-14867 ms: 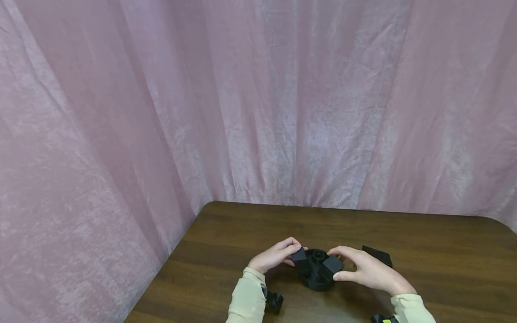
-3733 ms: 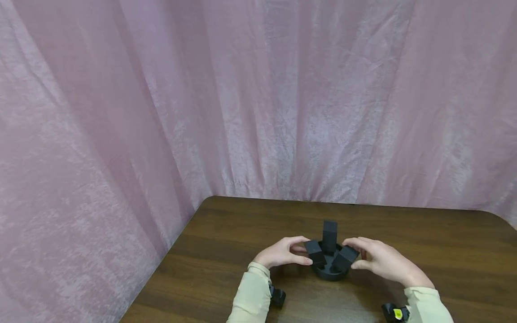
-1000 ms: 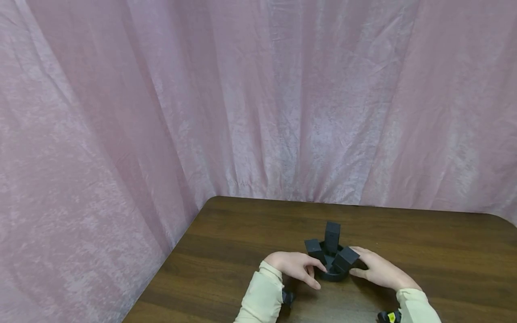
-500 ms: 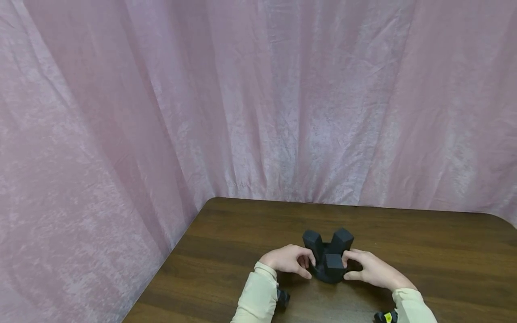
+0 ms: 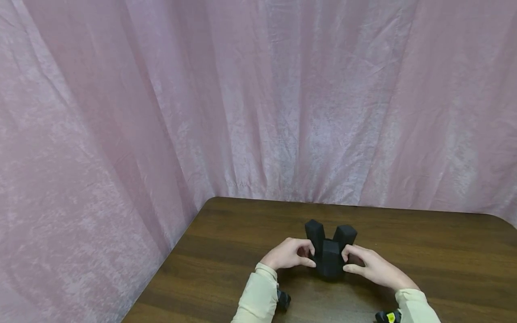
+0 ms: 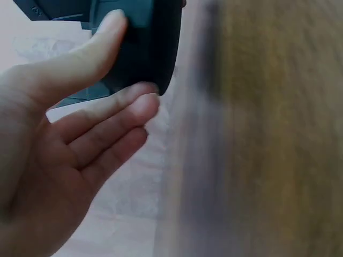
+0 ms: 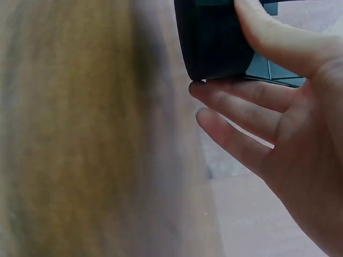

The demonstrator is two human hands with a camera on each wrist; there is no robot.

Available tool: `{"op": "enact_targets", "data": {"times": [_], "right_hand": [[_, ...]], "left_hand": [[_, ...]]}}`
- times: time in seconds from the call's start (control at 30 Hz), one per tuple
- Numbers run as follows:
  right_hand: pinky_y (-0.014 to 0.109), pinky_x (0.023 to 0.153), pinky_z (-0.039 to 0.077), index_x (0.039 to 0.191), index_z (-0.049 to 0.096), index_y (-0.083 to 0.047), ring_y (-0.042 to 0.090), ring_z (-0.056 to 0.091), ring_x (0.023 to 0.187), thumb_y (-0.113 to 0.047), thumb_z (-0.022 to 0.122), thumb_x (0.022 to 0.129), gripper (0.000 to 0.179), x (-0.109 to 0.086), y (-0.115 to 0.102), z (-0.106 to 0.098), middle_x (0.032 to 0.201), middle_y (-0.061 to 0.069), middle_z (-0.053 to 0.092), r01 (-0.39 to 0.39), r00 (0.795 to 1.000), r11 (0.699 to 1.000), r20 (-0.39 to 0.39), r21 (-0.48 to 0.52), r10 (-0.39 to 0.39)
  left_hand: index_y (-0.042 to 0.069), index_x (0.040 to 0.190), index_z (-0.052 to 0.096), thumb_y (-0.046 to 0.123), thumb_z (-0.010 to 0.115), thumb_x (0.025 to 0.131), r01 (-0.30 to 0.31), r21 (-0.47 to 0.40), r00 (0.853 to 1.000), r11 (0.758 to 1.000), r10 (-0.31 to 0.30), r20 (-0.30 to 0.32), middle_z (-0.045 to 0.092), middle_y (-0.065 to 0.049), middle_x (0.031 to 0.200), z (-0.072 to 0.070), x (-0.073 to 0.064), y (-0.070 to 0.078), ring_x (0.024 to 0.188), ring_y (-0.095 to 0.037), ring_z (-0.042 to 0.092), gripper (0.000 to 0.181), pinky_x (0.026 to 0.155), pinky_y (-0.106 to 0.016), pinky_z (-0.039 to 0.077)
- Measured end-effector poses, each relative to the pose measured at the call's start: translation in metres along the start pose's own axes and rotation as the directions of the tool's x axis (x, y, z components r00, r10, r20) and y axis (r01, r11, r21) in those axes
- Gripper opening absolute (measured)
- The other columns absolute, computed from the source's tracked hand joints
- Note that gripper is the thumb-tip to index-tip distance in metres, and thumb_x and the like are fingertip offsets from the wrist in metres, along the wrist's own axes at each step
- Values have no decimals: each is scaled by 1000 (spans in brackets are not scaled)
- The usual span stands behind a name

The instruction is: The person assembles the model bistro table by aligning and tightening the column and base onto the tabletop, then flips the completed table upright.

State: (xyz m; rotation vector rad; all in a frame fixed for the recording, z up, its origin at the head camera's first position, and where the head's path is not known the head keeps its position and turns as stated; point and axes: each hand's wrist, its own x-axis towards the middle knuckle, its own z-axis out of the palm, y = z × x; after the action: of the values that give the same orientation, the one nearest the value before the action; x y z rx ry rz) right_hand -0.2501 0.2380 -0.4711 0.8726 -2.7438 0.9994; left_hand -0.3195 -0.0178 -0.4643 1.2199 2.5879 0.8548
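A black round base (image 5: 331, 272) carries three thick black blocks (image 5: 331, 255) that stick up from it, one at the front and two splayed at the back. My left hand (image 5: 287, 254) grips its left side, thumb in front and fingers behind. On the right side my right hand (image 5: 373, 267) holds it the same way. In the left wrist view the thumb of the left hand (image 6: 59, 171) presses the black piece (image 6: 142, 48) while fingertips touch its edge. The right wrist view shows the right hand (image 7: 303, 144) likewise pinching the piece (image 7: 217, 48).
The dark wooden table (image 5: 250, 220) has rounded back corners. Pink curtains (image 5: 258, 98) hang behind it and along its left. Each wrist wears a small black camera, such as the left one (image 5: 283, 299).
A block lying apart at first now stands on the base with the other two. Within the last second, the piece was turned so one block faces front, then tilted; the left hand took hold again.
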Motion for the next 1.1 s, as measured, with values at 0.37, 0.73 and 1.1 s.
{"op": "enact_targets", "data": {"times": [0.37,0.73,1.1], "right_hand": [[22,62,42,98,40,-16,7,52,87,-31,68,78,37,2,-10,-11,97,1,50,-106,994,993,-17,49,107],[28,68,46,111,52,-22,20,58,96,-37,64,80,37,5,-21,-15,105,-7,57,-149,956,984,-270,-102,117],[25,67,46,106,58,-15,12,57,86,-24,69,77,32,11,-20,-12,98,-9,58,-57,913,989,-407,-136,-4]], "left_hand": [[25,99,55,39,62,81,-70,-81,988,994,58,-145,56,9,77,-8,1,4,67,3,48,24,62,-13,42],[24,108,49,36,68,76,-46,-128,988,991,26,-153,52,9,69,-14,0,6,61,1,47,40,61,-14,42],[18,104,59,32,69,76,-108,-105,928,989,62,-368,53,5,77,-16,2,10,64,-2,42,33,59,-14,38]]}}
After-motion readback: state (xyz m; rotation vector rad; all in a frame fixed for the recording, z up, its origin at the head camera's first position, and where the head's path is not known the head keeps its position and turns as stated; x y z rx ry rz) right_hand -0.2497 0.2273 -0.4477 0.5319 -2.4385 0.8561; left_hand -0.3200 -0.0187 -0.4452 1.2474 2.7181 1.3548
